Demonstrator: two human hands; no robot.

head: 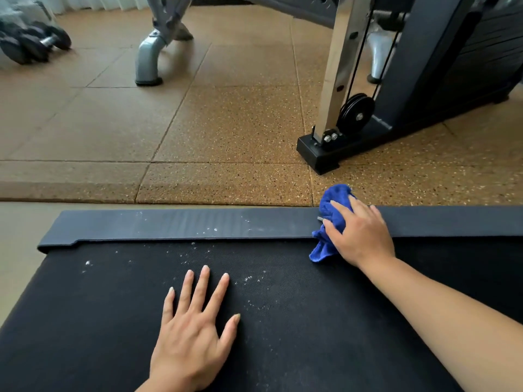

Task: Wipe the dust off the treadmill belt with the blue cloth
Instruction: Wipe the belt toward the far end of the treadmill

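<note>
The black treadmill belt (297,321) fills the lower half of the view, with white dust specks (249,278) scattered over its middle and left. Along its far side runs a dark grey side rail (175,223), also flecked with dust. My right hand (359,233) presses a crumpled blue cloth (334,210) onto the rail, where the rail meets the belt. The cloth sticks out past my fingers on the far and left sides. My left hand (195,326) lies flat on the belt with fingers spread, holding nothing.
Beyond the rail lies brown speckled rubber floor tiling (226,131). A weight machine's black base and pulley (351,128) stand close behind the cloth at right. A grey bench leg (148,60) is at the back, dumbbells (34,43) far left.
</note>
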